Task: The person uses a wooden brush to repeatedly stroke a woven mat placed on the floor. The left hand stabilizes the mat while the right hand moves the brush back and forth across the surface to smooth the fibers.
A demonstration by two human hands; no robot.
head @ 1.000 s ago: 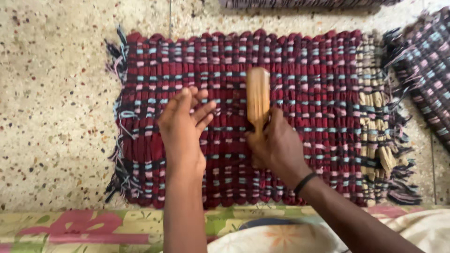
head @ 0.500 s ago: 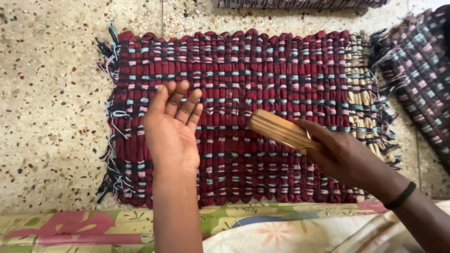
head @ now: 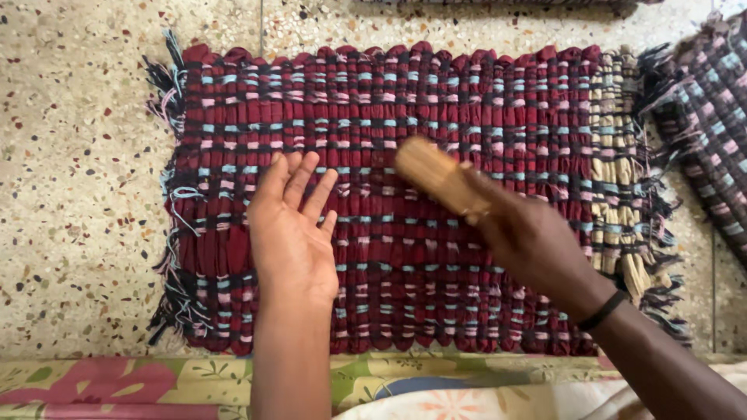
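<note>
A woven rag mat point(head: 436, 93) in dark red with pink, light blue and black strips lies flat on the speckled floor; its right end has a tan band point(head: 615, 148) and loose fringes. My right hand point(head: 533, 241) grips a ribbed wooden stick point(head: 440, 175) by its lower end, the stick blurred and slanting up to the left above the mat's middle. My left hand point(head: 292, 233) hovers over the mat's left half, palm turned inward, fingers straight and together, holding nothing. A black band circles my right wrist.
A second woven mat point(head: 712, 117) in darker colours lies at the right edge, and the edge of another shows along the top. Speckled terrazzo floor point(head: 78, 155) spreads to the left. Flowered cloth point(head: 156, 385) covers the bottom of the view.
The stick swung from upright to flat pointing left, and now tilts up-left again, blurred by motion. My right hand shifted right, then back a little. My left hand stayed nearly in place.
</note>
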